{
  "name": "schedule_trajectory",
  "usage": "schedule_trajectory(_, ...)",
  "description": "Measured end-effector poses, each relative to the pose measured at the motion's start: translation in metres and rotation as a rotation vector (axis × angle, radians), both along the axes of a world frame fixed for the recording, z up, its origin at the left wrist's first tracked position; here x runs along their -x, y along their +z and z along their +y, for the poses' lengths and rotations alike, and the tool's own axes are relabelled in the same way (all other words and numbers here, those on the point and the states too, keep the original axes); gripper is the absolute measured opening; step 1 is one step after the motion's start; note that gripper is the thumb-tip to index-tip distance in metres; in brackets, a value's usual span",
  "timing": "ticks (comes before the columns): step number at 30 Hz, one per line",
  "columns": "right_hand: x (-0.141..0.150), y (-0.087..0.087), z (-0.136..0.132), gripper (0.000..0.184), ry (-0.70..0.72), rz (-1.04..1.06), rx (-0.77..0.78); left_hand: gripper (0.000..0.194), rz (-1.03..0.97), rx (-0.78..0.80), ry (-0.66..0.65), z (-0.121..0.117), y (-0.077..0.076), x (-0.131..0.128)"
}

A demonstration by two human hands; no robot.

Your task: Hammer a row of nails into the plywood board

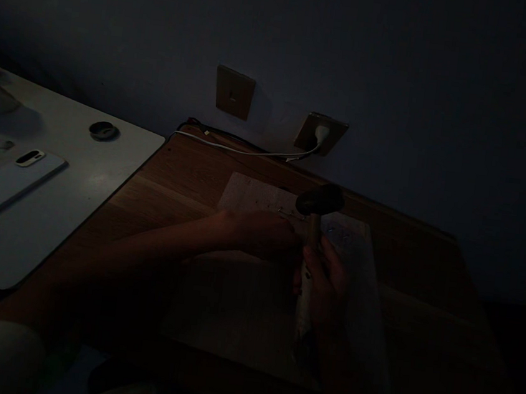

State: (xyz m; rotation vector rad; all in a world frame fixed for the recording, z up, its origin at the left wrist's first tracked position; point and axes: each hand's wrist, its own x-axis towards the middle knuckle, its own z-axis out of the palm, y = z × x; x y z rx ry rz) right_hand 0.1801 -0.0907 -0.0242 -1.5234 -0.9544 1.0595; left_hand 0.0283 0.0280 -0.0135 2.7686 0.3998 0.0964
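Note:
The scene is very dark. My right hand [324,285] is closed around the wooden handle of a hammer [315,227], whose dark head stands upright above a pale board [242,307] on the wooden table [175,181]. My left hand [263,234] rests on the board just left of the hammer head, with its fingers bunched near a small nail-like thing that I cannot make out clearly. Several small marks or nails dot the board's far part.
A white table [79,203] at the left carries a white phone [5,185] and a small dark round object [104,131]. On the wall are a switch plate [234,92] and a socket [321,134] with a white plug and cable running left.

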Motion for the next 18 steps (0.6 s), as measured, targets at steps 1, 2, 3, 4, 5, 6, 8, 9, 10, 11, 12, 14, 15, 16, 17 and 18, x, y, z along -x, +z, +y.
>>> schedule_trajectory(1,0.0,0.0,0.0,0.055,0.005,0.006,0.0,0.015,0.016,0.013,0.01,0.002,0.003,0.002)
schedule_trajectory(2,0.0,0.001,0.001,0.052,0.008,0.012,-0.005,0.012,0.041,0.028,0.024,0.006,0.008,0.006)
schedule_trajectory(3,0.0,0.002,0.001,0.049,0.011,0.017,-0.013,0.009,0.07,0.046,0.045,0.011,0.012,0.011)
schedule_trajectory(4,0.0,0.002,0.002,0.045,0.014,0.018,-0.022,0.006,0.097,0.064,0.074,0.017,0.016,0.017)
schedule_trajectory(5,0.0,0.003,0.003,0.041,0.018,0.015,-0.029,0.007,0.108,0.08,0.113,0.024,0.02,0.023)
schedule_trajectory(6,0.0,0.003,0.003,0.038,0.02,0.013,-0.034,0.009,0.1,0.097,0.165,0.032,0.022,0.029)
schedule_trajectory(8,0.0,0.004,0.004,0.037,0.027,0.02,-0.022,0.012,0.069,0.125,0.283,0.046,0.022,0.041)
schedule_trajectory(9,0.001,0.004,0.004,0.038,0.032,0.027,-0.006,0.013,0.051,0.141,0.323,0.052,0.021,0.046)
schedule_trajectory(10,0.001,0.004,0.004,0.039,0.031,0.033,0.008,0.013,0.032,0.155,0.346,0.057,0.019,0.049)
schedule_trajectory(11,0.001,0.005,0.004,0.04,0.029,0.034,0.02,0.014,0.011,0.169,0.351,0.061,0.016,0.051)
schedule_trajectory(12,0.002,0.005,0.004,0.04,0.027,0.029,0.028,0.015,-0.015,0.177,0.347,0.064,0.014,0.052)
schedule_trajectory(14,0.002,0.005,0.003,0.04,0.019,0.018,0.031,0.016,-0.07,0.172,0.34,0.067,0.009,0.052)
schedule_trajectory(15,0.002,0.005,0.003,0.04,0.017,0.016,0.028,0.017,-0.094,0.165,0.341,0.067,0.008,0.051)
schedule_trajectory(16,0.002,0.005,0.003,0.04,0.016,0.015,0.024,0.017,-0.114,0.16,0.343,0.068,0.006,0.05)
schedule_trajectory(17,0.002,0.004,0.003,0.04,0.018,0.014,0.017,0.018,-0.129,0.155,0.343,0.068,0.005,0.05)
schedule_trajectory(18,0.002,0.004,0.003,0.038,0.022,0.009,0.009,0.019,-0.141,0.153,0.344,0.068,0.003,0.049)
